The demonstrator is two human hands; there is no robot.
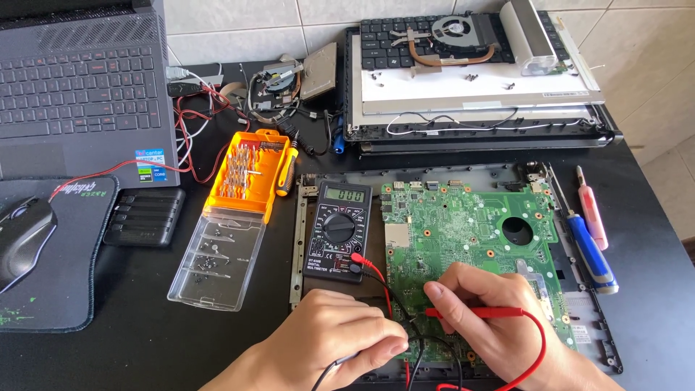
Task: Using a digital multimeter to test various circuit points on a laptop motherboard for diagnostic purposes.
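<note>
A green laptop motherboard (463,224) lies in an opened laptop base on the black table. My right hand (492,318) grips a red multimeter probe (478,313), its tip pointing left onto the board's lower edge. My left hand (340,337) pinches a black probe whose tip is hidden under my fingers, close beside the red tip. A black digital multimeter (338,232) with a rotary dial and lit display rests just left of the board; red and black leads (380,279) run from it to my hands.
An orange screwdriver-bit case (250,174) with a clear lid stands left of the meter. Blue (590,250) and pink (592,210) screwdrivers lie right of the board. A dismantled laptop (470,80) sits behind, a working laptop (79,87), mouse (25,235) and mat at left.
</note>
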